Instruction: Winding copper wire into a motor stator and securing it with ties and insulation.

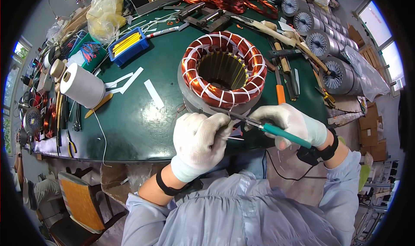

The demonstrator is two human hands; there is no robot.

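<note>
My left hand [199, 138], in a white knit glove, is closed with thumb and fingers pinched together. A thin, pale strand [231, 137] sticks out of its grip to the right; cord or needle, I cannot tell. In my gloved right hand [287, 125] are teal-handled scissors [285, 135]. Their long slim metal blades point left, across the front of the stator and over my left fingertips. The stator [190, 90] stands upright just beyond both hands. White cord is laced around its ring of copper windings [193, 84]. My fingers hide its lower front.
At left on the green table [129, 133] are a white cord spool [84, 86], a blue bin [129, 47] of yellow strips and white paper strips [153, 93]. An orange-handled tool [280, 93] and mallets lie right of the stator. Grey cylindrical cores [339, 75] line the right edge.
</note>
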